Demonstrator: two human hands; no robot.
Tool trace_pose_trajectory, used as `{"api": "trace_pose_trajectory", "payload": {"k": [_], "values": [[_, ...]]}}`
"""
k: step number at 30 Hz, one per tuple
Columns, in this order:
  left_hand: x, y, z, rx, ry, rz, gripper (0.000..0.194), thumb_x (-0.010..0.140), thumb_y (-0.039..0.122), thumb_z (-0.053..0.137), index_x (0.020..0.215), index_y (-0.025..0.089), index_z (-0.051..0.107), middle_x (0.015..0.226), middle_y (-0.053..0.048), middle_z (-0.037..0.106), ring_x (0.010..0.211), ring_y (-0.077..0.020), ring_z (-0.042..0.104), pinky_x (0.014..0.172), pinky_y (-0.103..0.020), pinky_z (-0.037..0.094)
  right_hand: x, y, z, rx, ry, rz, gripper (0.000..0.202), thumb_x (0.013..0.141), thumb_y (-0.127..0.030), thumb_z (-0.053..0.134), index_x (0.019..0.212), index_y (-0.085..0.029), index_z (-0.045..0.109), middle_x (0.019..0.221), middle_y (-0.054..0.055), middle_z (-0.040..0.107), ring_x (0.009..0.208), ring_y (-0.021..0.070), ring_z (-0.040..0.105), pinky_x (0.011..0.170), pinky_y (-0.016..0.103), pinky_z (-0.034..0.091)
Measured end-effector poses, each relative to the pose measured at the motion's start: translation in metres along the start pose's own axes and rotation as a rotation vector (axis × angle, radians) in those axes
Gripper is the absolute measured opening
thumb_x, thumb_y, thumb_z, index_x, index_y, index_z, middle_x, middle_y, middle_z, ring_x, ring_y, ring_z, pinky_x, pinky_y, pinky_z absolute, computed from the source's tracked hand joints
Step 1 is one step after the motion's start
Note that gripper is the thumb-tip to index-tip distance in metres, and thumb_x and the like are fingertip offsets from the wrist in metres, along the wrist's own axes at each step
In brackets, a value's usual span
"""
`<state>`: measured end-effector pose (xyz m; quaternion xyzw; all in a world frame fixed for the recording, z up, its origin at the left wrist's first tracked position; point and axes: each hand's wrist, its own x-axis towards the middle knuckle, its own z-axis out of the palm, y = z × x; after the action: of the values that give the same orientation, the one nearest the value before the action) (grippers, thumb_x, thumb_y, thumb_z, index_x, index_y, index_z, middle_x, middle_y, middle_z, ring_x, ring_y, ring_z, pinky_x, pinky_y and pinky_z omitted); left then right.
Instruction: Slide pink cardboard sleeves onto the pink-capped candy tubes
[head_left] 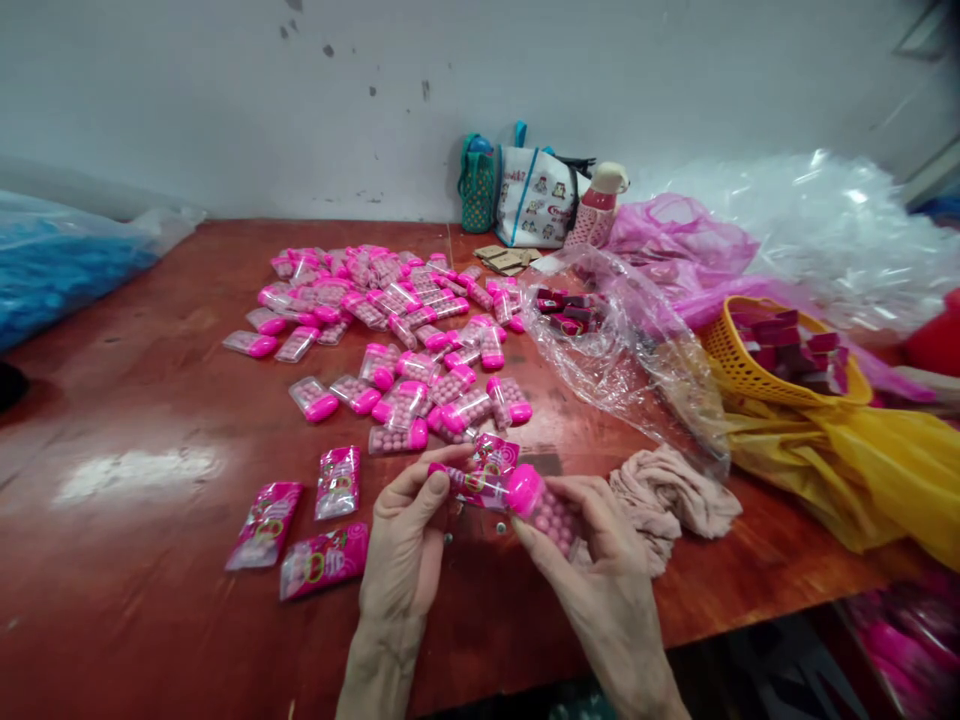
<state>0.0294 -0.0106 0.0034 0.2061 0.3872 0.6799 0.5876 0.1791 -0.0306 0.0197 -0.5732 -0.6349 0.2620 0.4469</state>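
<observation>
Head view: a glossy pink-and-purple printed plastic sleeve (pixel 472 487) is pinched in the left hand (pixel 406 540), and a clear flat plastic bottle of pink balls (pixel 553 518), bright pink cap (pixel 524 490) towards the sleeve, is gripped in the right hand (pixel 606 565), both held over the red-brown table (pixel 150 630). Sleeving is judged to be in hand, as apparently done on 3 pink printed packs (pixel 324 560) at left; careful alignment of sleeve and cap seems called for.

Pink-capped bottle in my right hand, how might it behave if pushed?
The bottle is probably stiff: its clear plastic looks hard. Its body looks flattened, so it should slide more than roll. Small pink balls inside could rattle.
</observation>
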Motion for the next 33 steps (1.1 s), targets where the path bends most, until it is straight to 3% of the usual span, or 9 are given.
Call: {"api": "trace_pose_trajectory", "payload": {"k": [8,13,18,25,29,33], "values": [[0.000,0.000,0.003,0.033,-0.030,0.015,0.007,0.070,0.012,0.064,0.066,0.017,0.068,0.097,-0.005,0.068,0.087,-0.0157,0.061,0.077,-0.025,0.047,-0.002,0.002,0.005,-0.059,0.064,-0.045,0.026,0.073,-0.022,0.064,0.097,-0.019,0.055,0.090,0.004,0.054,0.081,0.0183,0.055,0.069,0.031,0.047],[-0.003,0.002,0.008,0.129,-0.062,-0.006,0.007,0.071,0.013,0.063,0.073,0.015,0.069,0.097,-0.007,0.068,0.091,-0.0161,0.059,0.080,-0.024,0.045,-0.006,0.004,0.006,0.062,-0.022,0.043,0.027,0.074,-0.026,0.063,0.099,-0.021,0.054,0.088,0.004,0.058,0.076,0.0180,0.058,0.064,0.029,0.048],[-0.004,0.002,0.011,0.077,0.005,-0.076,0.013,0.070,0.016,0.065,0.082,0.015,0.067,0.083,-0.006,0.070,0.076,-0.0149,0.063,0.076,-0.026,0.047,-0.006,0.001,0.005,0.005,-0.066,0.002,0.027,0.071,-0.023,0.065,0.096,-0.020,0.054,0.084,0.002,0.060,0.072,0.0171,0.058,0.064,0.028,0.047],[-0.003,0.003,0.011,0.019,0.050,-0.077,0.049,0.065,0.011,0.069,0.111,0.021,0.055,0.094,-0.004,0.068,0.079,-0.0124,0.063,0.073,-0.022,0.048,-0.008,-0.002,0.013,-0.103,0.041,-0.159,0.030,0.072,-0.011,0.062,0.100,-0.017,0.053,0.086,0.004,0.058,0.078,0.0165,0.056,0.067,0.027,0.047],[-0.003,0.002,0.012,0.016,0.046,-0.088,0.043,0.066,0.014,0.069,0.108,0.019,0.058,0.085,-0.002,0.067,0.073,-0.0117,0.062,0.066,-0.020,0.049,-0.010,-0.003,0.017,-0.115,0.065,-0.178,0.029,0.074,-0.010,0.059,0.101,-0.017,0.053,0.087,0.005,0.058,0.079,0.0166,0.056,0.068,0.027,0.047],[-0.001,0.000,0.013,0.028,0.071,-0.110,0.027,0.064,0.017,0.071,0.090,0.015,0.064,0.077,-0.001,0.067,0.065,-0.0106,0.061,0.060,-0.019,0.049,-0.010,-0.002,0.022,-0.085,0.100,-0.192,0.028,0.075,-0.010,0.059,0.102,-0.017,0.052,0.087,0.005,0.057,0.080,0.0167,0.056,0.069,0.028,0.048]]}}
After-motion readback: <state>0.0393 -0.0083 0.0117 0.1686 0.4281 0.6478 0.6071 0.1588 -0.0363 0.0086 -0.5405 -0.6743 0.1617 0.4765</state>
